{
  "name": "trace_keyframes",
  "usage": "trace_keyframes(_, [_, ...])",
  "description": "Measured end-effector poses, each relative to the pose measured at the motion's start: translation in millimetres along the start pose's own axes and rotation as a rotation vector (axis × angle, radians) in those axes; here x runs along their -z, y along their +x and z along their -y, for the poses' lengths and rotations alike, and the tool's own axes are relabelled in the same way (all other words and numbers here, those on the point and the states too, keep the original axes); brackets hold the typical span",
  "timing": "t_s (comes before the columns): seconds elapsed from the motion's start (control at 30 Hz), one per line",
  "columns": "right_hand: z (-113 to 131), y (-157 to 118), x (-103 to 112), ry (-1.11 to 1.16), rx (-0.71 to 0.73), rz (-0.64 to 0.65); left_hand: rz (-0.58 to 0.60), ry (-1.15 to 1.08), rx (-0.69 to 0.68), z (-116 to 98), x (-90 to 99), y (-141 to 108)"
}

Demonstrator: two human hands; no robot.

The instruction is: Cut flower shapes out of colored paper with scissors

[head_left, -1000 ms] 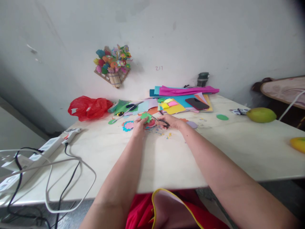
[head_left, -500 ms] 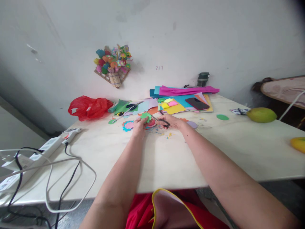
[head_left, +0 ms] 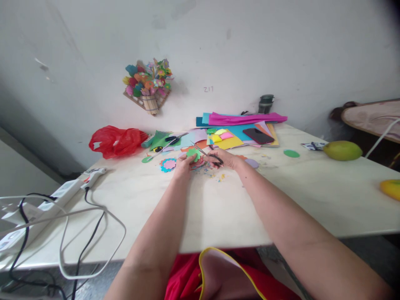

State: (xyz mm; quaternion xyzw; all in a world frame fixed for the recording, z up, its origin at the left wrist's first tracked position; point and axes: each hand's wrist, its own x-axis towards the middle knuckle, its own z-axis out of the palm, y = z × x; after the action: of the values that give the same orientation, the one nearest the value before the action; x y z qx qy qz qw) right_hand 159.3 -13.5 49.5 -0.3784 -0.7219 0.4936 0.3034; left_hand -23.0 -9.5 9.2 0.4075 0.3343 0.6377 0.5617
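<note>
- Two hands in use over the surface (head_left: pixel 218 216), both busy, left and right near each other.
- Left hand (head_left: pixel 183 161): thumb and fingers pinched on a green flower (head_left: pixel 194 155), scalloped edge, held just above the surface.
- Right hand (head_left: pixel 222 159): closed around the dark handles of the scissors (head_left: pixel 207 155). Blades point up-left, part open, beside the flower's right edge. Contact between blade and paper: cannot tell.
- Under and between the hands: red discs (head_left: pixel 197 163), partly hidden. Small scraps (head_left: pixel 221 178) scattered just nearer the person.
- Left of left hand: blue-pink flower (head_left: pixel 169 165), flat, pink part on top of blue.
- Further left: green disc (head_left: pixel 146 160). Behind it, second scissors (head_left: pixel 171 139) lying on coloured sheets.
- Right of right hand: lilac disc (head_left: pixel 251 163), near. Another green disc (head_left: pixel 291 153) well apart, further right.
- Back: sheet stack (head_left: pixel 233 142) with phone (head_left: pixel 258 136) on its right part; magenta sheet (head_left: pixel 246 119) behind.
- Far left: red bag (head_left: pixel 117 141); power strip (head_left: pixel 64 191) nearer the person.
- Far right: green fruit (head_left: pixel 343 150) beside a small packet (head_left: pixel 312 146).
- Wall: paper bouquet (head_left: pixel 150 85).
</note>
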Motion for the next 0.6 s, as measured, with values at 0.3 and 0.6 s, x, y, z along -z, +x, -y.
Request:
trace_keyframes(0.3, [-18,7,6,-0.01,0.073,0.07,-0.027,-0.015,-0.016,-4,-2.9,-3])
trace_keyframes(0.6, [-18,8,6,-0.007,0.066,0.085,-0.071,-0.016,-0.031,-1,0.6,0])
